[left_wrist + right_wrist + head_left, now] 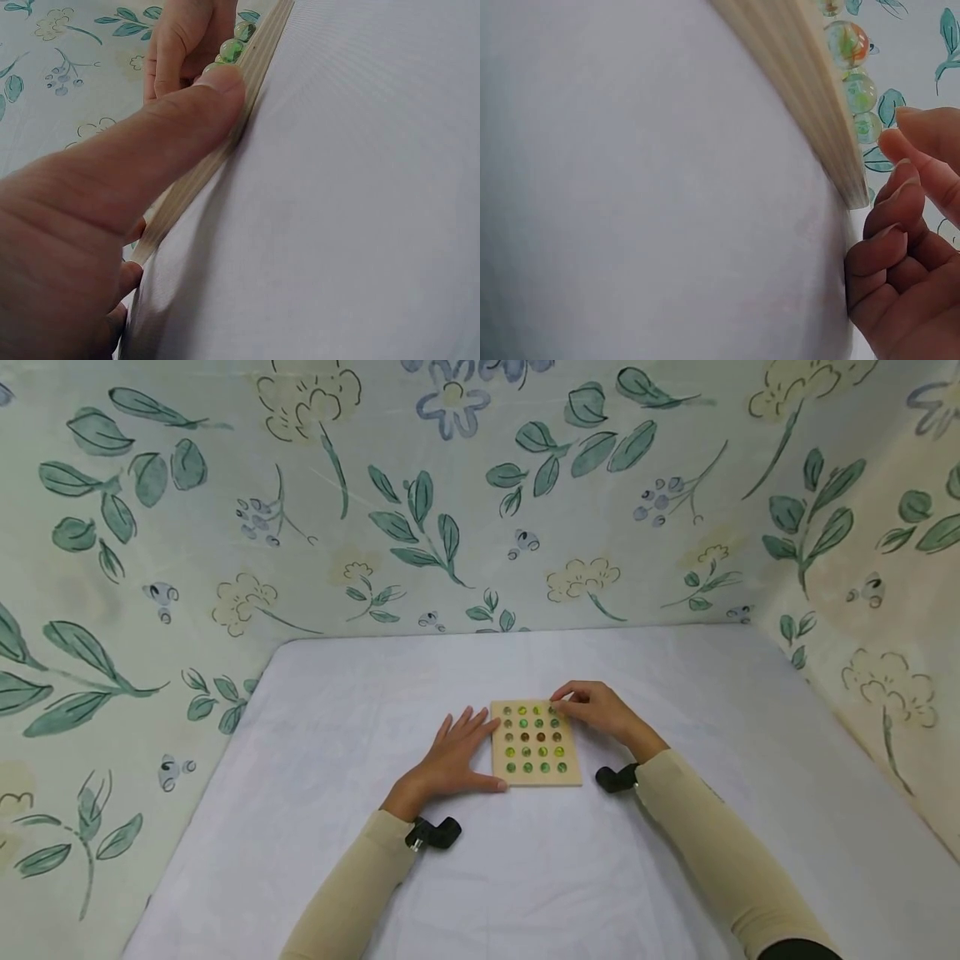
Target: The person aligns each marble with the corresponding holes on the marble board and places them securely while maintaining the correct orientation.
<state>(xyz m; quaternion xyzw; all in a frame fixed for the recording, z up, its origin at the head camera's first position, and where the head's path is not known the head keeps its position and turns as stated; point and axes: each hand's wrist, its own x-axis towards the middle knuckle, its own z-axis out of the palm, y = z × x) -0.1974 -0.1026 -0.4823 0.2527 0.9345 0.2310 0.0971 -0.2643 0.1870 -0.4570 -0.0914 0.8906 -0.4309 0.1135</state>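
A light wooden board (498,777) lies on the white cloth, with rows of glass marbles (526,737) on it, mostly green and a few brownish red. My left hand (448,760) is spread along the board's left side. Its thumb rests at the near left corner and its fingertips touch the left edge. At the far right corner, my right hand (600,706) has thumb and index finger closed at a green marble (868,128), seemingly pinching it. The other right fingers are curled beside the board's edge in the right wrist view.
A white cloth (360,693) covers the table around the board. Behind and at both sides hangs a floral curtain (480,585). Each wrist carries a small black camera, the left camera (435,833) near the board's front and the right camera (617,778) beside it.
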